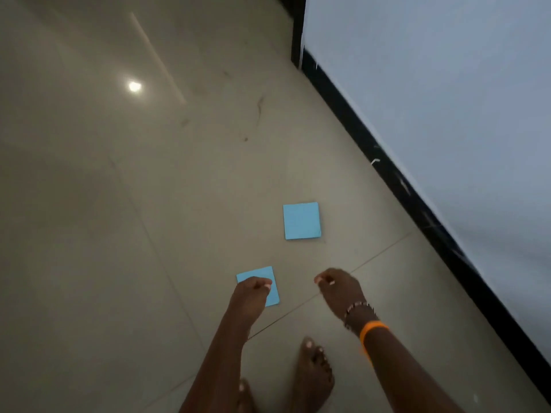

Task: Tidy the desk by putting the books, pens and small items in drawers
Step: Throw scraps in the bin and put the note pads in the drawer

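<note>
A glossy tiled floor met a black skirting under a pale wall. Two blue pads lay on it: one beyond both hands, the other partly under the left hand. Both hands, the right too, hung curled, grasping nothing visible.

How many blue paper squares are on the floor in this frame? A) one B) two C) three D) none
B: one blue square lies flat on the tiled floor nearer the wall, and a second blue square lies closer to the person, partly covered by the left hand; the right hand has no paper under it.
</note>
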